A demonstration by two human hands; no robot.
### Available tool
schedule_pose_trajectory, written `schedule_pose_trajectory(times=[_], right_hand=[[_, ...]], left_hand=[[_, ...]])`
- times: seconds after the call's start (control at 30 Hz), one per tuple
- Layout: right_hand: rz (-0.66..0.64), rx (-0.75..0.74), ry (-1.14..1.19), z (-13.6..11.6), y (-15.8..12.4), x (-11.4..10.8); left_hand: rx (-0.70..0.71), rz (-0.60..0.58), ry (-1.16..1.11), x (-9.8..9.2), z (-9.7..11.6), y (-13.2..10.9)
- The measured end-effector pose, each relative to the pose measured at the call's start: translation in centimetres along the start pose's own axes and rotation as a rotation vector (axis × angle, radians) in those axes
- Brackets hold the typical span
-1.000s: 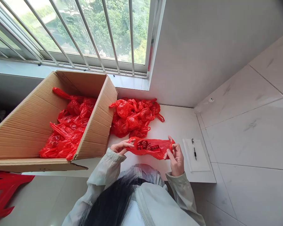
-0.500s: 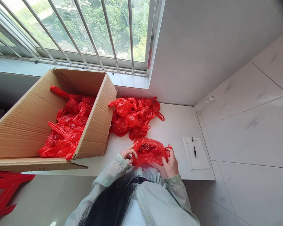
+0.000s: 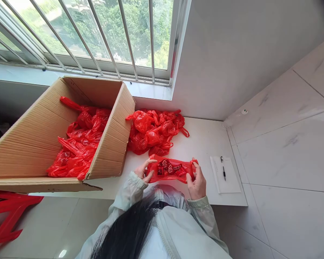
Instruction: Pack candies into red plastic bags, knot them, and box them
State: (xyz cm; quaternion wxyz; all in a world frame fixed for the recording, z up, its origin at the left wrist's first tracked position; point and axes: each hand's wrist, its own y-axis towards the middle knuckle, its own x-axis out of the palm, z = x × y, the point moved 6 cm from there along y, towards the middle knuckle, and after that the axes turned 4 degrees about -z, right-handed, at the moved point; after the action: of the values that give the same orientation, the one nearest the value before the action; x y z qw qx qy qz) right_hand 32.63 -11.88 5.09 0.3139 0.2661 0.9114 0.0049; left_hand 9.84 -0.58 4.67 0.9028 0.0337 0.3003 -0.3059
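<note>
My left hand (image 3: 144,171) and my right hand (image 3: 196,181) each pinch one end of a small red plastic bag (image 3: 170,170), stretched between them just above the white table (image 3: 202,144). Dark red sweets show through the bag's thin film. Behind it on the table lies a heap of similar red bags (image 3: 154,131). To the left stands an open cardboard box (image 3: 35,144) with several more red bags (image 3: 79,142) inside.
A white notepad (image 3: 225,175) with a black pen (image 3: 223,169) lies at the table's right end, close to my right hand. A barred window (image 3: 97,32) is behind the box. Tiled wall rises on the right. A red plastic stool (image 3: 5,212) stands at lower left.
Half a second ago the bag was bunched close to my body; now it is pulled out flat between both hands, as it was one second ago.
</note>
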Motion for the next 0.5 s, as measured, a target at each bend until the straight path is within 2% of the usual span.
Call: schedule_pose_trajectory(times=[0.1,0.17,0.23,0.3,0.37,0.4,0.43,0.5], right_hand=[[-0.05,-0.019,-0.106,0.6,-0.2,0.7],[-0.023,-0.017,-0.186,0.1,-0.1,0.0],[0.096,-0.041,-0.27,-1.8,0.1,-1.9],[0.252,-0.112,-0.316,-4.8,0.3,-4.2],[0.339,-0.207,-0.279,-7.7,0.6,-5.6],[0.293,-0.238,-0.246,-8.7,1.1,-5.4],[0.152,-0.238,-0.235,-9.2,1.8,-4.2],[-0.298,-0.143,-0.29,-8.5,2.9,0.2]], left_hand=[[0.071,-0.023,0.056,0.9,0.4,0.0],[0.114,-0.04,0.086,1.4,0.9,0.0],[0.137,-0.056,0.11,1.8,1.2,0.1],[0.145,-0.073,0.13,2.0,1.4,0.2],[0.146,-0.088,0.147,2.1,1.5,0.4],[0.146,-0.093,0.153,2.1,1.5,0.5],[0.146,-0.097,0.157,2.1,1.4,0.6],[0.151,-0.098,0.159,2.1,1.3,0.7]])
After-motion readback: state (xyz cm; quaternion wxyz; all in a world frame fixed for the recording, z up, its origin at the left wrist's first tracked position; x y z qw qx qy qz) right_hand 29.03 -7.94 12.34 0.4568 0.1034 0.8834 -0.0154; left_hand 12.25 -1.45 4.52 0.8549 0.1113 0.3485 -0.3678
